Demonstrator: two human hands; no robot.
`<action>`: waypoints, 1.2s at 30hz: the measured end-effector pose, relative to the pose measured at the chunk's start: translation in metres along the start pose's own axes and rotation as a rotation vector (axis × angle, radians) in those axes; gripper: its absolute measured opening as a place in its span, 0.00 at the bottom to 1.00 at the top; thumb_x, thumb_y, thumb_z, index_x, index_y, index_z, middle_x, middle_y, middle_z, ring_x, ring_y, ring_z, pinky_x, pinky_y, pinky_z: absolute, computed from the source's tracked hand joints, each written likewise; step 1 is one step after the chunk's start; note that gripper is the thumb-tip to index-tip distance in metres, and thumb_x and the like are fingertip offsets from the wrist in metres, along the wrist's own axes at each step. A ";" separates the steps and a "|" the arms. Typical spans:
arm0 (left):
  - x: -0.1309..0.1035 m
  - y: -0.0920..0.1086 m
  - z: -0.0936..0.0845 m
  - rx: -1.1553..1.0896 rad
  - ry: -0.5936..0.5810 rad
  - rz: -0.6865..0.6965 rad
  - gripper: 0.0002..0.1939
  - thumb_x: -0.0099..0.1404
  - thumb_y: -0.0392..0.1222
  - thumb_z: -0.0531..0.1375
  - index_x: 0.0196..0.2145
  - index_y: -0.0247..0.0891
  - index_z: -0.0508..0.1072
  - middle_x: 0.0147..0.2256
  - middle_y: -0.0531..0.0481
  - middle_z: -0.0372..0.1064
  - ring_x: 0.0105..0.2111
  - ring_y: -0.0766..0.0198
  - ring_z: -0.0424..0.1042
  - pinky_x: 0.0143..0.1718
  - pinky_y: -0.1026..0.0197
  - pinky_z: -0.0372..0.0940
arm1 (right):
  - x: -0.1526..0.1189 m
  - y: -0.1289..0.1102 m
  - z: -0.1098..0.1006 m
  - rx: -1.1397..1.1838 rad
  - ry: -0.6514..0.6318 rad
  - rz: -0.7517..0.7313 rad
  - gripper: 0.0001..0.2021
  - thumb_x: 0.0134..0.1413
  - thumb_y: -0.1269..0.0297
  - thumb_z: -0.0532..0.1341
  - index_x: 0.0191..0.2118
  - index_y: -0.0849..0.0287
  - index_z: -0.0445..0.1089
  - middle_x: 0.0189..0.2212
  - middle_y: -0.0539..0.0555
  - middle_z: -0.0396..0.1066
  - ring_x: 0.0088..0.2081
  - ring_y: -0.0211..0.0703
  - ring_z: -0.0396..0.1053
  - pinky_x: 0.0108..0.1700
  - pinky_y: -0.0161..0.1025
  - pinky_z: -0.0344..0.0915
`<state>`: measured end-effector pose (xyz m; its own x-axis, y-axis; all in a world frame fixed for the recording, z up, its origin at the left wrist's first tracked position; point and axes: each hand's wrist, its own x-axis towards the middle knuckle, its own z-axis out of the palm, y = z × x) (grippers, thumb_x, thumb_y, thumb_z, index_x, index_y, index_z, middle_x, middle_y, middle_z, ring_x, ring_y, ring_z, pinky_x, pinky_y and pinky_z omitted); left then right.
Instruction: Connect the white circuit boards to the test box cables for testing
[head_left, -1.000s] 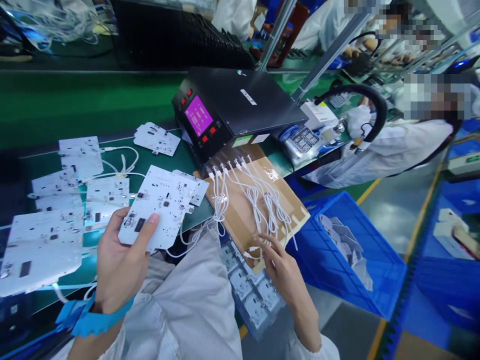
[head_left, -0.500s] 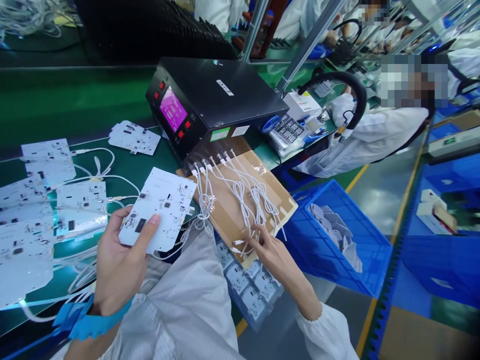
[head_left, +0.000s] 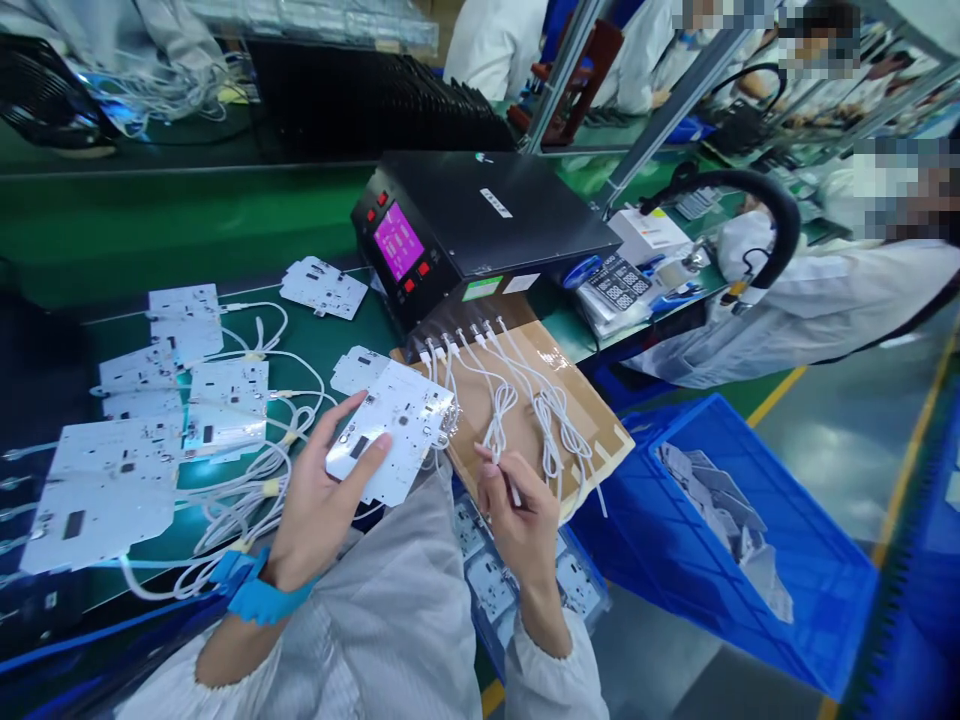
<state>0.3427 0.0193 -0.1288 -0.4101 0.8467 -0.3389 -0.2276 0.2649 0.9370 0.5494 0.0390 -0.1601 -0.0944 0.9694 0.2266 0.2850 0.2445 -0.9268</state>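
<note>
Near the middle, my left hand [head_left: 311, 510], with a blue wrist strap [head_left: 274, 600], grips a white circuit board [head_left: 420, 410] along its left edge, thumb on top. The board is tilted, and another board [head_left: 352, 368] shows behind it on the bench. To the right, my right hand [head_left: 525, 510] pinches a white cable [head_left: 499, 420] near its end; the fingers partly hide the plug. Several such cables run from the front of a black box with a pink screen [head_left: 399, 240] over brown cardboard [head_left: 570, 385].
Several white boards [head_left: 112, 490] wired with looped white cables lie at the left. Below my right hand is a tray of boards [head_left: 491, 585]. A blue crate [head_left: 787, 530] holding grey pieces stands on the floor at right. A person's white sleeve [head_left: 840, 290] shows beyond.
The view has swung left, so everything sits further right. My right hand has drawn in its fingers and lifted a cable end off the cardboard, nearer the board. My left hand keeps its board.
</note>
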 end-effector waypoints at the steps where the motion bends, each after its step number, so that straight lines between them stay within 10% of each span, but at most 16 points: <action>1: 0.000 0.002 0.000 -0.002 -0.011 0.001 0.38 0.58 0.55 0.73 0.64 0.50 0.70 0.58 0.43 0.74 0.52 0.47 0.78 0.47 0.52 0.78 | 0.001 -0.001 0.002 -0.056 -0.002 -0.064 0.11 0.70 0.63 0.60 0.51 0.56 0.79 0.29 0.51 0.71 0.31 0.38 0.71 0.34 0.36 0.69; 28: -0.002 -0.005 -0.006 0.199 -0.052 0.102 0.34 0.64 0.56 0.69 0.64 0.48 0.70 0.56 0.48 0.76 0.52 0.52 0.77 0.53 0.54 0.75 | -0.001 -0.006 0.008 -0.508 0.019 -0.377 0.12 0.67 0.75 0.61 0.52 0.57 0.76 0.35 0.54 0.71 0.32 0.37 0.69 0.33 0.35 0.65; 32: 0.000 -0.001 -0.007 0.229 -0.051 0.102 0.34 0.63 0.56 0.69 0.64 0.46 0.70 0.57 0.46 0.75 0.54 0.50 0.77 0.52 0.54 0.76 | -0.002 -0.008 0.005 -0.372 -0.044 -0.300 0.13 0.68 0.73 0.61 0.53 0.54 0.76 0.37 0.54 0.74 0.34 0.37 0.72 0.36 0.35 0.68; 36: 0.000 0.007 -0.007 0.223 -0.041 0.101 0.34 0.62 0.56 0.70 0.63 0.46 0.70 0.58 0.45 0.74 0.54 0.50 0.77 0.50 0.55 0.76 | 0.007 -0.010 -0.015 0.106 -0.053 0.075 0.10 0.65 0.64 0.66 0.50 0.53 0.73 0.37 0.52 0.75 0.29 0.36 0.70 0.30 0.34 0.68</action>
<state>0.3346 0.0177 -0.1233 -0.3838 0.8908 -0.2431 0.0157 0.2695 0.9629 0.5602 0.0438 -0.1450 -0.1274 0.9816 0.1425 0.1914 0.1653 -0.9675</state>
